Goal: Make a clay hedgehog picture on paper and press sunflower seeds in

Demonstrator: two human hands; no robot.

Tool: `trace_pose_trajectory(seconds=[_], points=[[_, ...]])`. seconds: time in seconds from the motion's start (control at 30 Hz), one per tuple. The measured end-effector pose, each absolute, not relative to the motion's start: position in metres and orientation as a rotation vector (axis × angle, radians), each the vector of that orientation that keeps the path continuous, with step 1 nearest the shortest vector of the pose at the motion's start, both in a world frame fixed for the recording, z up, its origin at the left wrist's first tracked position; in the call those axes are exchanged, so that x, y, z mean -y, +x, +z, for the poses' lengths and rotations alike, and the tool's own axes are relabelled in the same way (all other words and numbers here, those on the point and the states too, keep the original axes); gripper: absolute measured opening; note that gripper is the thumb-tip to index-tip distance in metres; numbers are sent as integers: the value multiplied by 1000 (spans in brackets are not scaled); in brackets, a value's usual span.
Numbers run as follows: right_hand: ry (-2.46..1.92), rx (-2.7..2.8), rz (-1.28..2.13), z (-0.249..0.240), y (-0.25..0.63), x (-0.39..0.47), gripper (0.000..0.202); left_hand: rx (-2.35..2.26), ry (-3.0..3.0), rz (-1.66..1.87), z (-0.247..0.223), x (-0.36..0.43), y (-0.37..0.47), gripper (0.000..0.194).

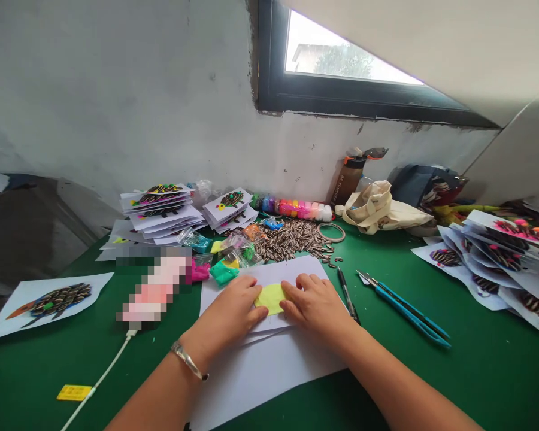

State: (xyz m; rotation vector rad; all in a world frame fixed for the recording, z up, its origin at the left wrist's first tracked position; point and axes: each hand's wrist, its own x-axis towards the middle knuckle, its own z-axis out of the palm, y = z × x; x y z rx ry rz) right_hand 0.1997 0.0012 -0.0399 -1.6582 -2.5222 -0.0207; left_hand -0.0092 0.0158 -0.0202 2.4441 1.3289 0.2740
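A flat piece of yellow clay (270, 299) lies on white paper (260, 371) in front of me. My left hand (233, 305) touches its left edge with thumb and fingertips, the fingers apart. From the other side, my right hand (312, 299) rests with its thumb and index finger on the right edge, the other fingers curled on the paper. Neither hand lifts the clay. Just right of the paper are a black pen (348, 294) and blue tweezers (408, 311).
Sunflower seeds (291, 239), a tape ring (331, 232) and bagged clay (224, 272) lie behind the paper. Stacks of seed pictures (161, 215) stand left and right. A white cable (112, 365) runs at left; a brown bottle (348, 179) stands by the wall.
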Motion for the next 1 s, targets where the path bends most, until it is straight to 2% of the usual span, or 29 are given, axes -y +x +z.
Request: trace_pose_trajectory(seconds=[0.2,0.37,0.53,1.0], points=[[-1661,2478,-9,-41,202,-3,39,-1333,2435,283,-20,-14,-10,15],[-1675,2527,-54,-40,199,-2,34,-1336,2437,274,-21,-14,-10,16],[-1641,2495,-11,-41,201,-1,39,-1327,2421,270,-21,-16,-11,16],[-1627,2531,25,-38,203,0,36,-1246,2452,130,-10,-20,-30,30]])
